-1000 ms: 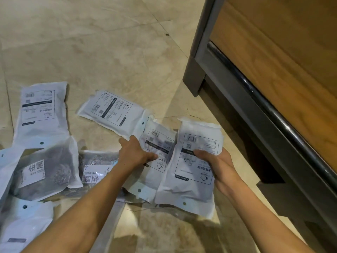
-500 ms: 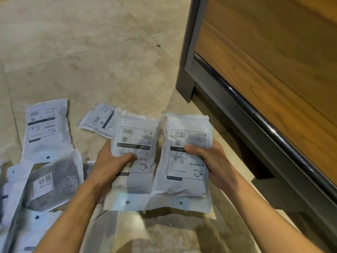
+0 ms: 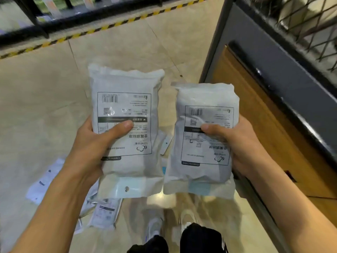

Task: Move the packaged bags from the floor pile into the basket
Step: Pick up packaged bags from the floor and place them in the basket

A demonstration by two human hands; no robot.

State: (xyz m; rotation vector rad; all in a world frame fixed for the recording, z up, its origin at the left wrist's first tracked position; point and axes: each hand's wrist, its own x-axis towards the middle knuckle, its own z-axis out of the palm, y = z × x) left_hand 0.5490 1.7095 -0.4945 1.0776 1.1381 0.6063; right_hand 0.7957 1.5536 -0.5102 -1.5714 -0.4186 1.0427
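My left hand (image 3: 94, 143) grips a white packaged bag (image 3: 127, 106) with a printed label, thumb across its front, held up at chest height. My right hand (image 3: 235, 143) grips a second white packaged bag (image 3: 202, 172) the same way, just to the right. The two bags hang side by side, apart by a small gap. Below them, blurred, the floor pile of bags (image 3: 102, 212) lies at the lower left. A wire-mesh basket (image 3: 300, 24) shows at the top right, above a dark frame.
A wood-panelled cart side (image 3: 273, 139) with a dark metal rail runs along the right. Yellow-black hazard tape (image 3: 113, 24) crosses the tiled floor at the back, with dark railings behind. My shoes (image 3: 171, 225) stand at the bottom centre.
Both hands have lifted their bags well off the floor pile. The view has risen and tilted up, bringing the mesh basket and hazard tape into sight.
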